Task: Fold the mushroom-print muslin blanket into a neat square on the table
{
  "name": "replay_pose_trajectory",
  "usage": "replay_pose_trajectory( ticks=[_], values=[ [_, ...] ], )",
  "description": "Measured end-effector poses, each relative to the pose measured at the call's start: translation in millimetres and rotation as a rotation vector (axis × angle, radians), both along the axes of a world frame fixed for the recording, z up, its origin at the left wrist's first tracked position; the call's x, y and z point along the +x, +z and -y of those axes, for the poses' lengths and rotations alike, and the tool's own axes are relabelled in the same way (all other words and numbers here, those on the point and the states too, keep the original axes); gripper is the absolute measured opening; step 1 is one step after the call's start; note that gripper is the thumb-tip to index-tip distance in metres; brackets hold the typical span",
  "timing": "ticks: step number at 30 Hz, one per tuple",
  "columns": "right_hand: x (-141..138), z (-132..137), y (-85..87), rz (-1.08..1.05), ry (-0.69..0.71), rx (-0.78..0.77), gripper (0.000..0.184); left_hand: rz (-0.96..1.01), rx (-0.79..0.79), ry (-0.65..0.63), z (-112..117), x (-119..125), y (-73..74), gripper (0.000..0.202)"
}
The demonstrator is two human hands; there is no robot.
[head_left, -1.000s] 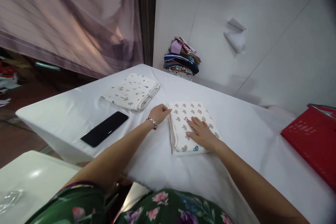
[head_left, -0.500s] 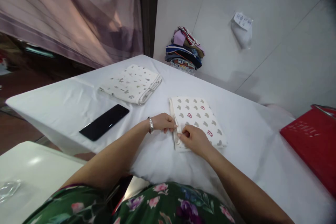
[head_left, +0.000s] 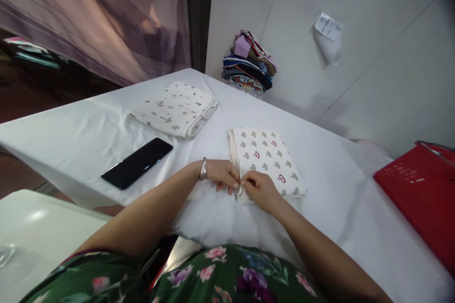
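Observation:
A folded white cloth with grey and red mushroom prints [head_left: 266, 158] lies on the white table [head_left: 337, 199] in front of me. My left hand [head_left: 222, 175], with a bracelet at the wrist, pinches the cloth's near left corner. My right hand [head_left: 259, 189] is closed on the same corner from the other side, fingertips meeting the left hand's. Both hands grip the layered edge of the cloth.
A second folded cloth with small grey prints [head_left: 176, 113] lies at the back left, a black phone [head_left: 137, 162] near it. A stack of coloured fabrics [head_left: 249, 64] sits by the wall. A red bag [head_left: 419, 194] is at the right; a white chair [head_left: 35, 227] at lower left.
My right hand left the top of the cloth, where it lay flat, and came to the near left corner. Both hands closed into a pinch on that corner and shifted slightly nearer me.

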State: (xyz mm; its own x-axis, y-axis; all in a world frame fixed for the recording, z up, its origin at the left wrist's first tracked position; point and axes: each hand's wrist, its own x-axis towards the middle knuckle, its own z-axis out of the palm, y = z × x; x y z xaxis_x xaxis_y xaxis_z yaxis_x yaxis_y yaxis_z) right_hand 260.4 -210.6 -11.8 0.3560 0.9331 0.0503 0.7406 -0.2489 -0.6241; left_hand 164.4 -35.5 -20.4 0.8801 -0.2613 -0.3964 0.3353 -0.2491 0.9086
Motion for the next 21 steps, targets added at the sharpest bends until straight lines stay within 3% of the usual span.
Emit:
replay_pose_trajectory(
  ticks=[4,8,12,15,18,21],
  values=[
    [-4,0,-1.7,0.053,0.021,0.009,0.014,-0.027,-0.063,0.047,-3,1,-2.6,0.031],
    [-8,4,0.8,0.07,0.082,0.036,0.013,-0.059,-0.091,0.355,4,11,-9.1,0.046],
    [-4,9,9.5,-0.005,0.165,0.023,0.012,-0.041,0.085,0.56,15,19,-11.4,0.041],
    [10,3,16.4,-0.045,0.218,0.06,0.019,-0.014,0.186,0.586,19,19,-10.2,0.033],
    [31,-15,14.2,0.111,0.144,0.151,0.028,-0.017,0.185,0.551,17,17,-10.5,0.032],
    [50,-35,0.1,0.312,0.139,0.044,0.048,-0.012,0.196,0.523,13,16,-13.1,0.034]
  ],
)
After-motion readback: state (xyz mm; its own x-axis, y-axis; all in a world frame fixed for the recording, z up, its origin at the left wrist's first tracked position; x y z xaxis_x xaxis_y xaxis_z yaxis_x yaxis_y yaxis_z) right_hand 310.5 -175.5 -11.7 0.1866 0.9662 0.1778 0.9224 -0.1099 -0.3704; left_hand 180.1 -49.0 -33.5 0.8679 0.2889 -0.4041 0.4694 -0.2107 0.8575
